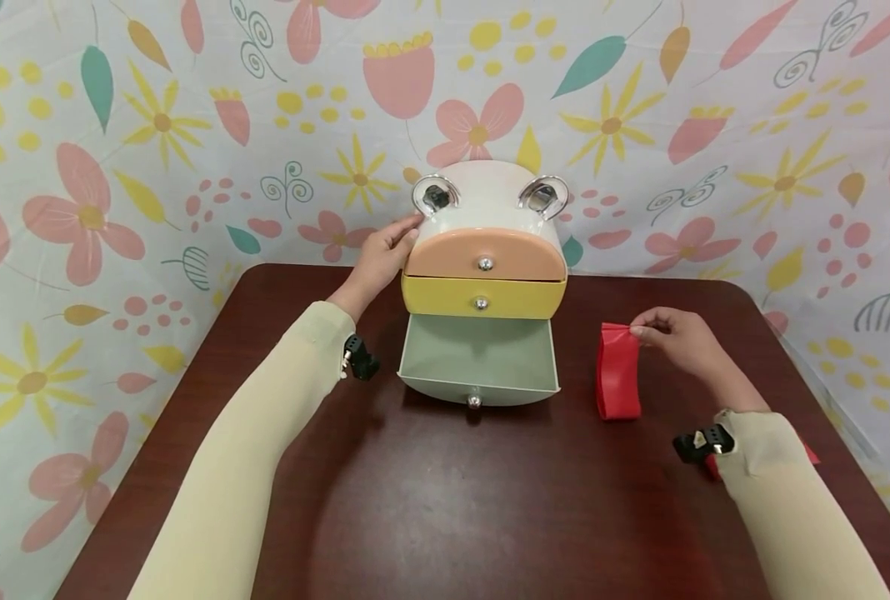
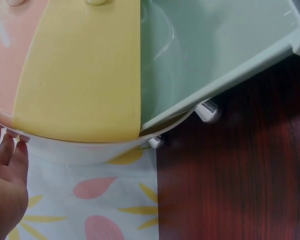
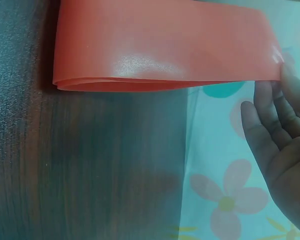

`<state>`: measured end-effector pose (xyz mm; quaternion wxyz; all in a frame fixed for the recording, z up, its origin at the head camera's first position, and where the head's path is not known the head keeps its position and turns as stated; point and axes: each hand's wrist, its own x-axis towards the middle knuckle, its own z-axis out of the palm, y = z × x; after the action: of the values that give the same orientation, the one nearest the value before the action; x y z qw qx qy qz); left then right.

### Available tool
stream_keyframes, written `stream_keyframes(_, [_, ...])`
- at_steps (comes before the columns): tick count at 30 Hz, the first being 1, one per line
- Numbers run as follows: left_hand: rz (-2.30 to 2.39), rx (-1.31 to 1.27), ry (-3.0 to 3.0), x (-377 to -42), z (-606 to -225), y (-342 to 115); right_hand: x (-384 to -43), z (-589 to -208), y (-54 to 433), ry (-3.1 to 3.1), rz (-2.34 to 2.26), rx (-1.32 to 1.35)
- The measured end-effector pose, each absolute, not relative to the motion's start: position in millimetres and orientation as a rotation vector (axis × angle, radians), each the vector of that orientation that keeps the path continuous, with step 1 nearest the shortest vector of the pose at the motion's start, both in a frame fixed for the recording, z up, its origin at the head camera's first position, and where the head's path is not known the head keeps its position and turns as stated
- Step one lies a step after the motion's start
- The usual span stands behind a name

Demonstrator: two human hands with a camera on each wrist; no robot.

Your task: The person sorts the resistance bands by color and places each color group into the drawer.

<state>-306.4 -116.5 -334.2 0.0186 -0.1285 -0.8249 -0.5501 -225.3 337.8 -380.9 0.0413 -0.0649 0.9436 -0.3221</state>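
Note:
A small duck-faced drawer cabinet [image 1: 482, 200] stands at the back of the table, with orange, yellow and green drawers. Its bottom green drawer [image 1: 478, 350] is pulled out, and the inside looks bare. My left hand [image 1: 380, 262] touches the cabinet's left side with fairly straight fingers; the left wrist view shows the fingertips [image 2: 21, 145] at the white shell beside the orange drawer. To the right, my right hand [image 1: 673, 337] pinches the top end of a folded red resistance band [image 1: 619, 375] between thumb and fingers. The band hangs down in flat glossy layers [image 3: 160, 45].
More red material [image 1: 811, 452] shows from beneath the right forearm. The dark wooden table [image 1: 430, 517] reaches a floral cloth backdrop [image 1: 280, 125] at the back and sides. The open drawer juts toward the front, with a silver knob [image 1: 475, 401].

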Motion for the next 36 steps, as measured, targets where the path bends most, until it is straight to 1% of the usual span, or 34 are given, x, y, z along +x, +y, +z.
stream_keyframes(15, [-1.654, -0.384, -2.586, -305.3, -332.3, -116.3, -219.7, -358.8, 337.0, 3.017, -1.062, -0.173])
stream_keyframes(23, [-1.633, -0.395, -2.585, -305.2, -331.5, -115.7, -216.6, -345.1, 337.6, 3.022, -1.146, -0.069])
stream_keyframes(32, [-1.622, -0.402, -2.584, -304.8, -330.9, -116.1, -210.9, -327.9, 335.4, 2.935, -1.471, -0.048])
stream_keyframes(36, [-1.623, -0.41, -2.568, -305.5, -331.3, -115.7, -207.5, -319.7, 328.5, 2.802, -1.788, -0.017])
